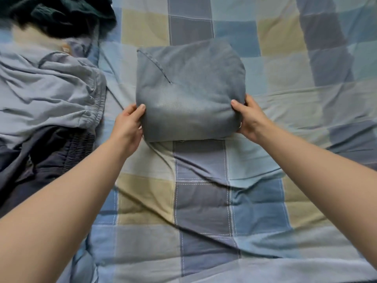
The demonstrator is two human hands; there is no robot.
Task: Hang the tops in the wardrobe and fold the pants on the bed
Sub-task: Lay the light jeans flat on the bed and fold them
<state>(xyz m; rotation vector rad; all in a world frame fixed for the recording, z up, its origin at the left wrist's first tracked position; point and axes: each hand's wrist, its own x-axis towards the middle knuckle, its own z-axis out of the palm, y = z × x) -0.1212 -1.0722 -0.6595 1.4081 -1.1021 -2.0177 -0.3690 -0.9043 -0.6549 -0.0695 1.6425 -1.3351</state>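
A grey-blue pair of pants [189, 88], folded into a thick square bundle, lies in the middle of the checked bed cover [204, 201]. My left hand [128, 127] grips its near left corner, thumb on top and fingers tucked under. My right hand [251, 119] grips the near right corner the same way. The near edge of the bundle is lifted slightly off the cover.
On the left lies a heap of unfolded clothes: a light blue garment with an elastic waistband [51, 92], a dark navy one [44, 160] below it, and a black-green one [61, 15] at the top left with a white piece [30, 39].
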